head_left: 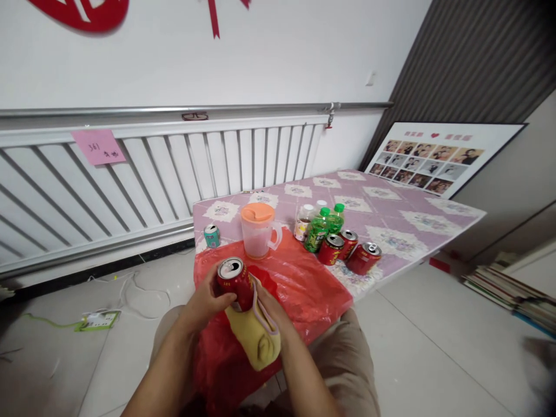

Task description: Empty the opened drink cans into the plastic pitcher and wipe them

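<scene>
My left hand (207,303) is wrapped round a red drink can (238,286), its opened top tilted towards me. On the can's right side, my right hand (270,307) grips a folded yellow cloth (254,336) with a pinkish edge and presses it against the can. Part of the right hand's fingers is hidden behind cloth and can. Both hands are above a red plastic sheet (299,281) spread over the table's near end. Just beyond the can, a red plastic dish (266,279) is partly hidden. A clear pitcher (257,237) with an orange lid stands behind it.
A small teal can (212,236) stands left of the pitcher. To the right are green-capped bottles (319,229), a white-capped bottle (302,223) and several red cans (332,250), one tilted or lying. A white radiator (208,162) runs behind the flower-patterned tablecloth (399,231).
</scene>
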Tool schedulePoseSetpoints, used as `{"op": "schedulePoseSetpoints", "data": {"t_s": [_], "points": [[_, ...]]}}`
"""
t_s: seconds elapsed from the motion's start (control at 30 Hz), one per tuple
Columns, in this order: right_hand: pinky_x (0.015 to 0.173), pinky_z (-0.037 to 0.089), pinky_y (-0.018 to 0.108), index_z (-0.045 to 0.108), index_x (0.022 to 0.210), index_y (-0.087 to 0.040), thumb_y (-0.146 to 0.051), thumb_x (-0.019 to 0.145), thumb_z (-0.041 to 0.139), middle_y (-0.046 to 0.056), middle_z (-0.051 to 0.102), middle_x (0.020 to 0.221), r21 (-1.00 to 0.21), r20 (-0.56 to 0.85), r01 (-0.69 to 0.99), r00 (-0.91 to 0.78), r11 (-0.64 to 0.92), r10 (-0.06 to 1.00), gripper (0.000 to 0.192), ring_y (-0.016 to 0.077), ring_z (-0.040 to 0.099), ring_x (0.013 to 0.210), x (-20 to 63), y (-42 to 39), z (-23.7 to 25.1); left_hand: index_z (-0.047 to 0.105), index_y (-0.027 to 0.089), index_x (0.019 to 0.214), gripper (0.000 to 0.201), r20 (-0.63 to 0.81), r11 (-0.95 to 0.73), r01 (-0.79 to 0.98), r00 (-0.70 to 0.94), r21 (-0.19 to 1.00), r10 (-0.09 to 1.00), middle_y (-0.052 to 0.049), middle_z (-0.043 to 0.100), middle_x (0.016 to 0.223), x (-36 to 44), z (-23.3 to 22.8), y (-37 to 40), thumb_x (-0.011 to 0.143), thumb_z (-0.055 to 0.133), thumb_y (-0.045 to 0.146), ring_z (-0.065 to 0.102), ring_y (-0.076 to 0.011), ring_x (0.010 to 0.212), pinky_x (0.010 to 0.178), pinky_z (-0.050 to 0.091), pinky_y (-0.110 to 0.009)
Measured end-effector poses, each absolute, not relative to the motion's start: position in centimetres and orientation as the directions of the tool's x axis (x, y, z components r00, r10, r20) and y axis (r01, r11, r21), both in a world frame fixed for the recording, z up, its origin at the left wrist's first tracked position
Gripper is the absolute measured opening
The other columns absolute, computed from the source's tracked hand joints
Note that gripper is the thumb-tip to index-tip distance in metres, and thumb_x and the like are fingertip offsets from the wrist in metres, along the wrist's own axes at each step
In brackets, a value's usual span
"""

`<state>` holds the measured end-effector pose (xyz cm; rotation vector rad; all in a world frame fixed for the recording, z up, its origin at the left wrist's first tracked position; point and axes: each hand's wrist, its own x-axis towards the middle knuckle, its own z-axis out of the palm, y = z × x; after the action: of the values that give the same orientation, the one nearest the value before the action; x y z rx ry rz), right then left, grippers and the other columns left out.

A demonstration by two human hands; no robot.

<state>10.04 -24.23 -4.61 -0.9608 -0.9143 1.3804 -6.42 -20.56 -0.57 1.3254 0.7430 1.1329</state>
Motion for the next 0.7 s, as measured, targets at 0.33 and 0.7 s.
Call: {"op": "schedulePoseSetpoints", "data": {"t_s": [0.33, 0.7], "points": [[0.094, 0.053, 0.046, 0.066, 0.120, -0.031, -0.051, 0.078, 0.072, 0.005, 0.074, 0.115, -0.776, -0.121, -0.626, 0.024, -0.080, 0.992, 0.047, 0.0289, 0.070, 0.105, 10.8, -24.3, -4.1, 0.049, 0.024, 0.136, 0.073, 0.152, -0.088, -0.272, 0.227, 0.958, 0.962, -0.011, 0.059, 0.137, -5.1, -1.1, -20.4, 0.071, 0.082, 0.033, 0.053, -0.0335, 0.131, 0.109, 0.044, -0.050], [0.103, 0.047, 0.048, 0.062, 0.128, -0.024, -0.045, 0.090, 0.055, 0.010, 0.066, 0.129, -0.979, 0.185, 0.123, 0.229, 0.160, 0.956, 0.045, 0.0271, 0.061, 0.118, 10.8, -24.6, -5.0, 0.052, 0.019, 0.125, 0.067, 0.057, -0.050, -0.129, 0.055, 0.990, 0.997, -0.010, 0.067, 0.123, -3.3, -0.7, -21.8, 0.065, 0.080, 0.023, 0.064, -0.0292, 0.117, 0.104, 0.049, -0.047]]}}
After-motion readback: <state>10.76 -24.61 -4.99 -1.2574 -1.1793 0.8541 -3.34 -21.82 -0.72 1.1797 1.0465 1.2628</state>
